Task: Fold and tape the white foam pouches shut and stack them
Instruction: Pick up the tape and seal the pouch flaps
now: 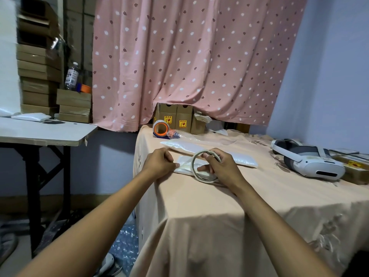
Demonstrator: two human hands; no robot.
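A folded white foam pouch point(186, 166) lies on the peach tablecloth point(249, 196) in front of me. My right hand point(221, 166) grips a thin, nearly spent tape roll point(196, 158) standing upright over the pouch. My left hand point(159, 163) pinches the pulled end of the tape at the pouch's left edge. Behind them lies a longer flat white foam pouch point(235, 156).
A tape dispenser with an orange core point(161, 128) and small cardboard boxes point(174, 117) stand at the back of the table. A white headset point(307, 159) lies at right. A side table point(46, 132) with stacked boxes point(40, 76) stands at left.
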